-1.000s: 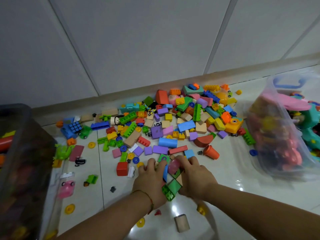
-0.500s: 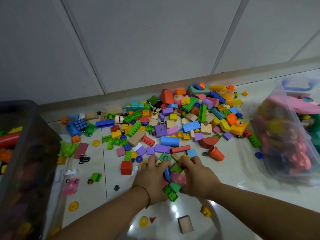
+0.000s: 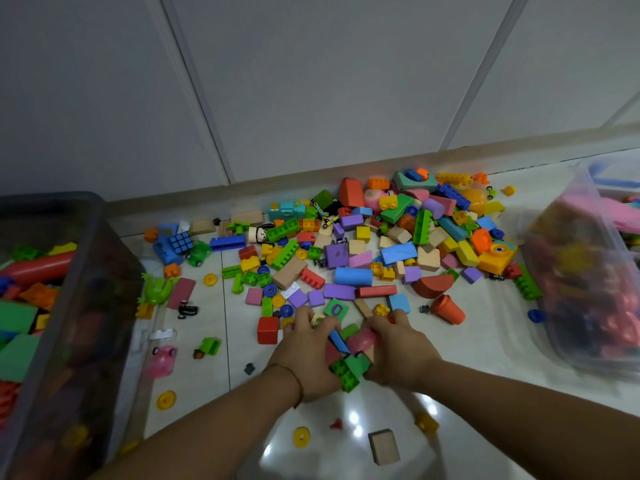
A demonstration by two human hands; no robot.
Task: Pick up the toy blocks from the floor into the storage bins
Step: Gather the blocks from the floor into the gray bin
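Observation:
A wide spread of coloured toy blocks (image 3: 360, 258) covers the floor in front of the wall. My left hand (image 3: 306, 355) and my right hand (image 3: 398, 348) are cupped together low on the floor, gripping a small clump of blocks (image 3: 349, 355) between them: green studded bricks, a blue piece, a pink piece. The fingers curl over the clump and hide most of it. A dark storage bin (image 3: 79, 306) with blocks inside stands at the left. A clear storage bin (image 3: 588, 289) full of toys stands at the right.
A red cube (image 3: 267, 330) lies just left of my hands, an orange cup (image 3: 449, 309) to the right. A wooden block (image 3: 383, 446), yellow wheels (image 3: 301, 437) and small bits lie near my arms. The wall's skirting (image 3: 242, 188) borders the pile behind.
Both hands have drawn together and slightly toward me, squeezing the gathered blocks tighter between them. The camera view has shifted a little.

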